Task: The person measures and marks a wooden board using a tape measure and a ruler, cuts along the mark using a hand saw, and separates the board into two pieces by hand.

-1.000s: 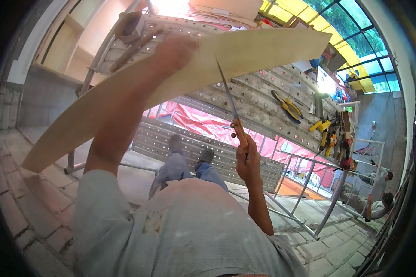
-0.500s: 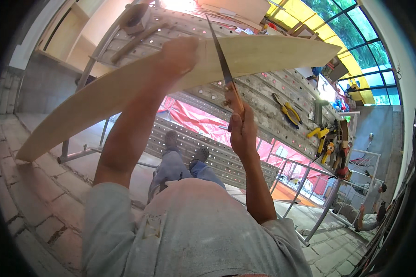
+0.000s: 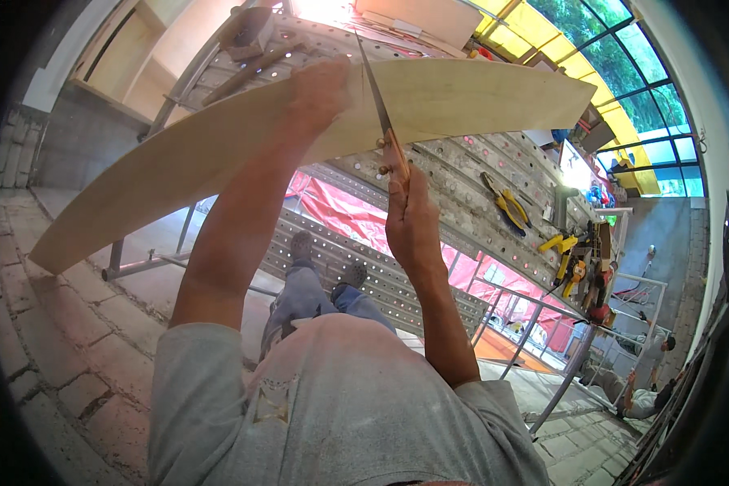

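Observation:
My left hand [image 3: 320, 93] presses on a long, curved, pale wooden board [image 3: 486, 93] that spans the metal platform and overhangs it at the left; its fingers are blurred and partly hidden. My right hand [image 3: 411, 211] is closed round the wooden handle of a handsaw [image 3: 374, 87], which has brass-coloured fittings. The blade lies across the board just right of my left hand, tip toward the far edge.
Perforated metal scaffold planks [image 3: 449, 170] hold pliers [image 3: 506, 198], yellow tools [image 3: 559, 247] and a hammer-like wooden item [image 3: 251, 69]. My feet stand on a lower plank [image 3: 413, 300]. Railings [image 3: 526, 332] run to the right, where two other people [image 3: 652, 356] [image 3: 640, 401] work below.
The saw and my right hand have moved forward and leftward along the board, the blade tip now past the far edge. My left hand stays on the board, which has shifted slightly in view.

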Demonstrator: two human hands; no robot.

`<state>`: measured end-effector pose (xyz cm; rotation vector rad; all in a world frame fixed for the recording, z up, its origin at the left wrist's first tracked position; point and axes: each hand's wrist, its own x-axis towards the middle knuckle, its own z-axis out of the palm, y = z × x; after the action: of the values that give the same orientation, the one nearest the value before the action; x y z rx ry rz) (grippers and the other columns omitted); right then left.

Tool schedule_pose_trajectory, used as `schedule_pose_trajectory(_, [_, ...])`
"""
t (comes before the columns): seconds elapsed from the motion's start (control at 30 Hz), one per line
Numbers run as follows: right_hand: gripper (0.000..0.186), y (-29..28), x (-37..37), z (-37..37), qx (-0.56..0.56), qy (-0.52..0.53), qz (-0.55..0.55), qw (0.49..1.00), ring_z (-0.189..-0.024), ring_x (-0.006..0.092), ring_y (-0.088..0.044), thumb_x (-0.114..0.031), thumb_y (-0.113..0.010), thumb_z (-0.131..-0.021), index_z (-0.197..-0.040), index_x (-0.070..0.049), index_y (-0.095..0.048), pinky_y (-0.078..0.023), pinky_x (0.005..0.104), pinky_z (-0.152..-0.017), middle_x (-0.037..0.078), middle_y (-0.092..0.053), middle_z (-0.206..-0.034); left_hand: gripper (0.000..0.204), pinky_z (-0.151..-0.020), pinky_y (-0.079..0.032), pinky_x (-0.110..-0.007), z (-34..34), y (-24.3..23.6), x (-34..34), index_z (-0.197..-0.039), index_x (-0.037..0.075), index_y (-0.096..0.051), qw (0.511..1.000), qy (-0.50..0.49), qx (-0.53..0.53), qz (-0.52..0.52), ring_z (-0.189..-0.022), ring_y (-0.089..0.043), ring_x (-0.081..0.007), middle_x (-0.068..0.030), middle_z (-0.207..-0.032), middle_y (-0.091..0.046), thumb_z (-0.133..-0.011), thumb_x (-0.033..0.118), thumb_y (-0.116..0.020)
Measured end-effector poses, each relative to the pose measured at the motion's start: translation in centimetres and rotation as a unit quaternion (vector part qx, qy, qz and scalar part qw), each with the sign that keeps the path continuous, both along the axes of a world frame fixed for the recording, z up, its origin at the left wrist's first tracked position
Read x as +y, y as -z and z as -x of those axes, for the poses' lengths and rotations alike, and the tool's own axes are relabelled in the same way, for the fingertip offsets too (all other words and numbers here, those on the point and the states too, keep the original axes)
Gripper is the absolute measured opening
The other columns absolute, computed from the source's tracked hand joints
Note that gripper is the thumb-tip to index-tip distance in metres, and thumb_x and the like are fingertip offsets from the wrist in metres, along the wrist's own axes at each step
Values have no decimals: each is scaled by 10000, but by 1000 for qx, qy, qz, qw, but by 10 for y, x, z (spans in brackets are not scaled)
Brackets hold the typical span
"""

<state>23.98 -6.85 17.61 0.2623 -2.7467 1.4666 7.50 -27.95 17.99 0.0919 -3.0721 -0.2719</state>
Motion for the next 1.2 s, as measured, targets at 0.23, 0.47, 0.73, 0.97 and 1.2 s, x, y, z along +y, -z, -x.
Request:
schedule_pose_trajectory(0.23, [249,-15,-2,-16,-19,30,-82,996,-685,494,-623,-221,-473,-1097,-1244,-20,-483,-450,527,-588,288,-611,-767,603,-939,-532,-514,-2,-2,-5,-1191,66,-616,999,40,15,-19,-1099,-698,-383,-202,-1136,-721,-747,375,-883])
schedule_pose_trajectory(0.47, [281,-21,2,-31,-61,22,-52,997,-807,543,-647,-182,-510,-1063,-1308,-51,-468,-483,598,-645,319,-667,-897,607,-941,-522,-522,1,3,-7,-1191,79,-621,999,21,3,-41,-1101,-696,-372,-192,-1137,-723,-733,377,-884])
schedule_pose_trajectory(0.73, [218,-24,4,-39,-46,33,-69,996,-722,527,-642,-191,-492,-1086,-1242,-39,-480,-453,552,-556,309,-642,-809,570,-936,-527,-508,-1,7,-6,-1158,96,-651,998,30,34,-44,-1095,-698,-367,-162,-1116,-728,-724,383,-886])
schedule_pose_trajectory(0.97, [268,11,1,-60,-26,58,-14,998,-826,508,-668,-204,-491,-1078,-1311,-74,-507,-524,547,-656,283,-679,-936,532,-907,-544,-489,-7,1,-3,-1111,83,-666,998,22,19,-49,-1074,-710,-340,-157,-1096,-732,-729,383,-884])
schedule_pose_trajectory(1.2, [223,0,-6,-34,-14,41,-97,994,-821,527,-658,-195,-509,-1063,-1244,-66,-507,-506,595,-667,292,-681,-902,496,-887,-548,-494,-22,2,-3,-1101,85,-645,998,23,56,-25,-1064,-713,-336,-153,-1081,-732,-747,348,-872])
